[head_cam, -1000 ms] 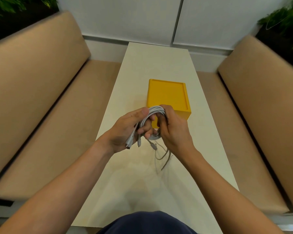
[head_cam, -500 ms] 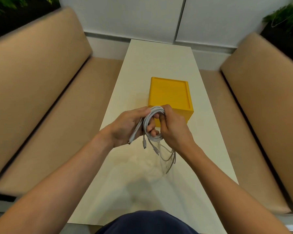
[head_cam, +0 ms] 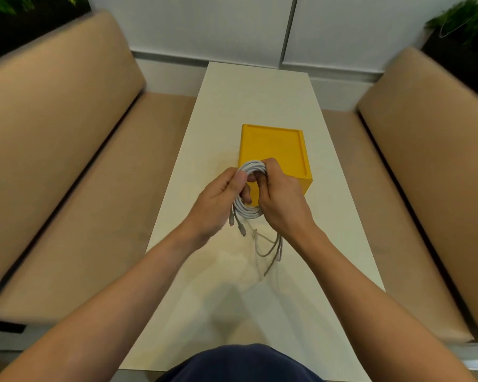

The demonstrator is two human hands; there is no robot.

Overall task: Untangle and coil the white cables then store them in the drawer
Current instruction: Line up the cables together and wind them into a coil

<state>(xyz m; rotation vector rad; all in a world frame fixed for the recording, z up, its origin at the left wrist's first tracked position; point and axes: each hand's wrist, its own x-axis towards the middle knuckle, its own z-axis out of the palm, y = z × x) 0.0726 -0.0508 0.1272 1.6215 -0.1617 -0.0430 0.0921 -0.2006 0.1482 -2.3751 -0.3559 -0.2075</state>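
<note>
– So, the hands: how many, and what are they doing?
– Two, both bare. The left hand (head_cam: 218, 199) has its fingers curled round the left side of a coil of thin white plastic-jacketed cables (head_cam: 249, 213), thumb lying over the top. The right hand (head_cam: 283, 201) grips the coil's right side, its fingertips hooked through the loop near the top.
– One coil only?
– One bundle of several turns, held upright in the air between the two hands. I cannot tell how many separate cables make it up. At least two plug ends (head_cam: 231, 219) hang below the left hand, and a few loose tails (head_cam: 278, 249) droop under the right wrist; blur hides their exact number.
– And further out?
– One glossy yellow square box (head_cam: 273, 146), plastic by the look, stands just behind the hands on one long cream-white surface (head_cam: 260, 86). Its front is mostly covered by the hands, so I cannot make out a drawer.
– Around that?
– Two tan padded benches flank it, the left bench (head_cam: 53, 133) and the right bench (head_cam: 431, 161). Leafy green plants (head_cam: 464, 28) fill both upper corners, with two pale wall panels (head_cam: 204, 26) between them.
</note>
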